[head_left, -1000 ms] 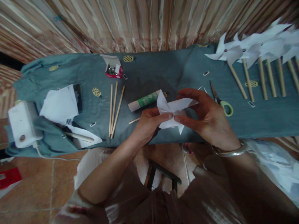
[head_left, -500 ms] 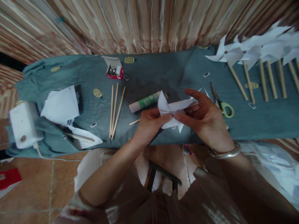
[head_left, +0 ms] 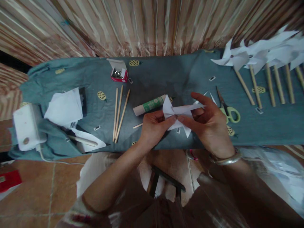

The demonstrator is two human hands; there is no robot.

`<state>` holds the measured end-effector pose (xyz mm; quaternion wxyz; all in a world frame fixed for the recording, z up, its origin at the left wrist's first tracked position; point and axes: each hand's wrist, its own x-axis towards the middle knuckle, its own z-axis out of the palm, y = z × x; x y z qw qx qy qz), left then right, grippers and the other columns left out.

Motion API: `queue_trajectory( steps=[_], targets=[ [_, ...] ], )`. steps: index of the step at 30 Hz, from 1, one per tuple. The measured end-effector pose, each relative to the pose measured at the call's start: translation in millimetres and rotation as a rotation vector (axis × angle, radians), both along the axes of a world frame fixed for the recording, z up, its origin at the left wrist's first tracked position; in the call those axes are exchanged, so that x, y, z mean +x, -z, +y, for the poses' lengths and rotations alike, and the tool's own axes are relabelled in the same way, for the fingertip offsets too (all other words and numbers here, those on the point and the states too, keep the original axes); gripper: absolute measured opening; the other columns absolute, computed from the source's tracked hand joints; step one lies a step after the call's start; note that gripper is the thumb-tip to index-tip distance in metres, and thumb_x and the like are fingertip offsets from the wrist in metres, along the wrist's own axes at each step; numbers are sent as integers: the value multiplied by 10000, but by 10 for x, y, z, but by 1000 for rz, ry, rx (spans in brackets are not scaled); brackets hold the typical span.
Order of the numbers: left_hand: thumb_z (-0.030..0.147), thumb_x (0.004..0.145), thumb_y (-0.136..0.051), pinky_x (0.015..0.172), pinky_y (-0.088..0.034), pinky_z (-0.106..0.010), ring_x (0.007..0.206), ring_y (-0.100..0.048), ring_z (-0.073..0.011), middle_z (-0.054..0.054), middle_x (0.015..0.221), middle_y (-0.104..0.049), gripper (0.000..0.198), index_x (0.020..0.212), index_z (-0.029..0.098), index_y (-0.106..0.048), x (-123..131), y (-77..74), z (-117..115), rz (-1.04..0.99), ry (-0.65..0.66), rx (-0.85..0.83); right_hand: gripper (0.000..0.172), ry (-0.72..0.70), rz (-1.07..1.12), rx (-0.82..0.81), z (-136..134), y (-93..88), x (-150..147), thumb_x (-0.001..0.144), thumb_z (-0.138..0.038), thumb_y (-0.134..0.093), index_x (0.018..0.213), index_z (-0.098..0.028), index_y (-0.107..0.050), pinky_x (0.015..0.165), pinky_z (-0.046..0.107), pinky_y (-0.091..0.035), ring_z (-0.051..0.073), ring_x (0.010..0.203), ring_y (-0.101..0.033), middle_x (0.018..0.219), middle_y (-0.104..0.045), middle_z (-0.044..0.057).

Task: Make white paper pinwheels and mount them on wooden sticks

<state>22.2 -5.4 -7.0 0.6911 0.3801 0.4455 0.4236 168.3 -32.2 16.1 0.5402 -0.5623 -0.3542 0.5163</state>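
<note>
Both my hands hold a white folded paper pinwheel [head_left: 178, 111] just above the near edge of the teal cloth-covered table [head_left: 161, 76]. My left hand [head_left: 153, 126] pinches its centre from the left with thumb and fingers together. My right hand [head_left: 209, 123] pinches the same centre from the right, its other fingers curled behind the paper blades. A green and white glue stick [head_left: 149, 105] lies right behind my left hand. Green-handled scissors [head_left: 225, 106] lie just past my right hand.
Three wooden sticks [head_left: 119, 109] lie left of the glue stick. A red box of pins [head_left: 118, 74] stands open at the back. White paper sheets [head_left: 65, 107] and a white device [head_left: 27, 126] sit at the left. Several finished pinwheels on sticks [head_left: 258, 60] lie at the right.
My hands and the pinwheel have barely shifted; my right fingers have slid a little along the paper blades. The camera has tipped slightly.
</note>
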Motion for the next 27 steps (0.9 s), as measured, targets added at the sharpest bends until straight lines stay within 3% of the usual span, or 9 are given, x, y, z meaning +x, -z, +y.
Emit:
queue_trajectory(
  steps=[14,27],
  targets=[
    [285,654,-850,682,-545,-272,684,-666,-144,-16,776,-760,188,784,173,-775,-1,-20,22,-58,-43,57,555,-55,-91,-11,9,2,4,702,-313,-852,1188,-267,-587,610,302,-579,161,652,-699,726,-737,-45],
    [289,644,-847,693,-536,-278,676,-650,-140,4,729,-732,176,749,177,-760,-26,-47,21,-24,-36,73,459,-26,47,-43,44,25,-29,652,-251,-860,1061,-279,-656,635,283,-580,136,657,-683,740,-736,-68]
  ],
)
